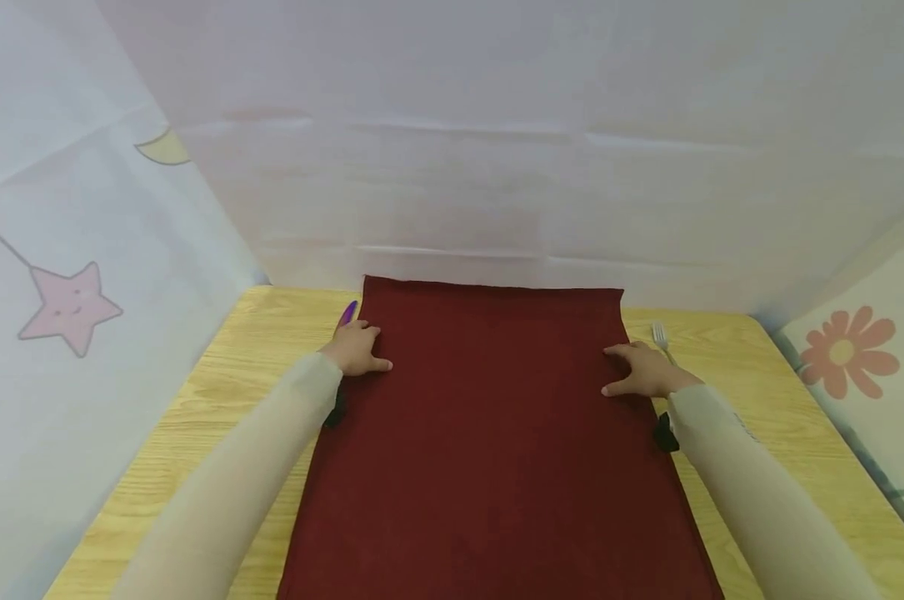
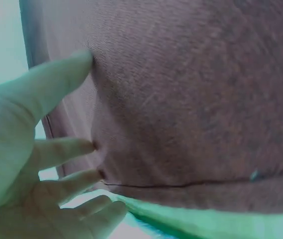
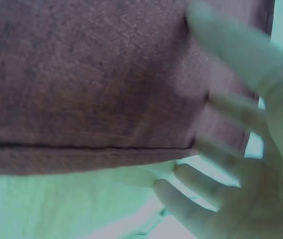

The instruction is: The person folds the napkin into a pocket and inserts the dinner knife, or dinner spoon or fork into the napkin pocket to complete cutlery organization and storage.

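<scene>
A dark red cloth [image 1: 489,433] lies spread along the table, its far edge close to the back wall. My left hand [image 1: 356,348] is at the cloth's far left side, thumb and fingers spread. In the left wrist view, the thumb and two fingertips touch the cloth [image 2: 191,109] beside its hemmed edge. My right hand [image 1: 642,372] mirrors it at the far right side. The right wrist view shows its thumb and two fingertips against the cloth [image 3: 91,79], with the other fingers past the hem.
A purple pointed object [image 1: 348,313] shows just beyond my left hand, its rest hidden. Beyond my right hand lies a fork [image 1: 660,336], partly covered by that hand. The wooden table [image 1: 212,375] is bordered by pale printed fabric walls [image 1: 459,183] at the back and sides.
</scene>
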Available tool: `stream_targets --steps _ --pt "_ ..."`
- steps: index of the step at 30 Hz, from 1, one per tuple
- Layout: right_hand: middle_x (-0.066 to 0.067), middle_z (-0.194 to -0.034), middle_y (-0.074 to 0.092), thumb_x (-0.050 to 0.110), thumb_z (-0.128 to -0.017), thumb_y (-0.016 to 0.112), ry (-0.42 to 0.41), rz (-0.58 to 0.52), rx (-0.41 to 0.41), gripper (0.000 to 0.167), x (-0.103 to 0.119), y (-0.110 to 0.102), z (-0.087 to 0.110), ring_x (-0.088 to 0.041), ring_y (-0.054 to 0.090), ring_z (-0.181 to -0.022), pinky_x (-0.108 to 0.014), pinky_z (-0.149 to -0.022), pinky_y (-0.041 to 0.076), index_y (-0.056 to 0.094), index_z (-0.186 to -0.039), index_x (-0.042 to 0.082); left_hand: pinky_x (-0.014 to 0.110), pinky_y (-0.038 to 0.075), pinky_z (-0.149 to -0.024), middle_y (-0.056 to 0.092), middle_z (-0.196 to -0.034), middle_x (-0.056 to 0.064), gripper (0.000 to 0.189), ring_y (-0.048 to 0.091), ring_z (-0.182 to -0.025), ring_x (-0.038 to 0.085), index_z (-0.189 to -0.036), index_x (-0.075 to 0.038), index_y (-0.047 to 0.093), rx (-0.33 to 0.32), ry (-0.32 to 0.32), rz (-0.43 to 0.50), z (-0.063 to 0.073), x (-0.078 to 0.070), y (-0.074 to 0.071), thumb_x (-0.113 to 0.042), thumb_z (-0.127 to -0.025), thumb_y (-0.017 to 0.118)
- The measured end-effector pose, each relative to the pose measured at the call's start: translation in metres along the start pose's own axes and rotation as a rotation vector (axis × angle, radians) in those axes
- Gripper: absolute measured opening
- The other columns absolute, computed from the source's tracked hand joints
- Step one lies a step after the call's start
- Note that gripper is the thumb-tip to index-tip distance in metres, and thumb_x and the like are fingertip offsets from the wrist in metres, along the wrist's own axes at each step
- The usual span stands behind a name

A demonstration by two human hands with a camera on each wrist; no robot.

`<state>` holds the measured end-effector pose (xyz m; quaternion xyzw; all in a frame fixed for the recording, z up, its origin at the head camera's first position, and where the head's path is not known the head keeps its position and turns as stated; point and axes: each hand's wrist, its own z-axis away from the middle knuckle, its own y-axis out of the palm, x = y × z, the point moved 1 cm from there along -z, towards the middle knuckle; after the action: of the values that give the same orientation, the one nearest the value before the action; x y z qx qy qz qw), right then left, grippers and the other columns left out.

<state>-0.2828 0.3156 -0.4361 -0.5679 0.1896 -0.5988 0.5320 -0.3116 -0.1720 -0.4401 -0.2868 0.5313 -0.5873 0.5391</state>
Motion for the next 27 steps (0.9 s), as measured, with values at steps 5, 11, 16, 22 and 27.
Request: stream_targets --steps 5,11,16,22,27 --pt "-0.044 -0.148 0.029 0.019 -0.1 0.064 0.134 -0.224 -0.155 0.07 -0.015 -0.003 -0.004 -0.059 0.035 -0.134 -0.065 -0.101 0.043 0.029 -0.151 -0.013 0.058 0.029 -0.116 0.04 -0.149 0.035 0.068 0.029 -0.144 0.049 -0.147 0.016 0.037 -0.11 -0.023 0.268 -0.006 0.011 0.001 -0.024 -0.1 0.064" --pt "-0.04 -0.154 0.023 0.019 -0.105 0.05 0.253 -0.585 -0.202 0.069 -0.018 -0.009 -0.005 -0.052 0.042 -0.134 -0.055 -0.105 0.046 0.014 -0.157 -0.009 0.045 0.048 -0.101 0.043 -0.147 0.031 0.061 0.058 -0.12 0.035 -0.154 0.005 0.031 -0.181 -0.132 0.779 -0.004 0.009 -0.006 -0.017 -0.103 0.055" --pt "-0.034 -0.162 0.01 0.018 -0.108 0.045 0.261 -0.76 -0.148 0.07 -0.012 -0.013 -0.007 -0.046 0.038 -0.141 -0.049 -0.111 0.041 0.003 -0.159 -0.006 0.024 0.034 -0.06 0.052 -0.103 0.003 0.059 0.038 -0.065 0.008 -0.157 -0.007 0.024 -0.221 -0.17 1.211 -0.01 0.011 -0.007 -0.019 -0.106 0.05" --pt "-0.028 -0.153 0.031 0.018 -0.107 0.045 0.229 -0.792 -0.129 0.071 -0.003 -0.014 -0.015 -0.001 0.04 -0.066 -0.023 -0.068 0.041 0.004 -0.159 -0.008 0.031 0.035 -0.103 0.03 -0.153 0.014 0.061 0.042 -0.119 0.017 -0.16 -0.008 0.016 -0.191 -0.178 1.337 -0.015 0.01 -0.005 -0.024 -0.109 0.045" --pt "-0.027 -0.157 0.027 0.022 -0.105 0.05 0.271 -0.828 -0.212 0.072 0.0 -0.009 -0.025 -0.02 0.056 -0.114 -0.034 -0.098 0.045 0.011 -0.159 -0.006 0.041 0.011 -0.123 -0.003 -0.168 0.011 0.069 0.009 -0.152 0.024 -0.162 -0.005 -0.004 -0.195 -0.209 1.467 -0.015 0.006 -0.004 -0.024 -0.11 0.039"
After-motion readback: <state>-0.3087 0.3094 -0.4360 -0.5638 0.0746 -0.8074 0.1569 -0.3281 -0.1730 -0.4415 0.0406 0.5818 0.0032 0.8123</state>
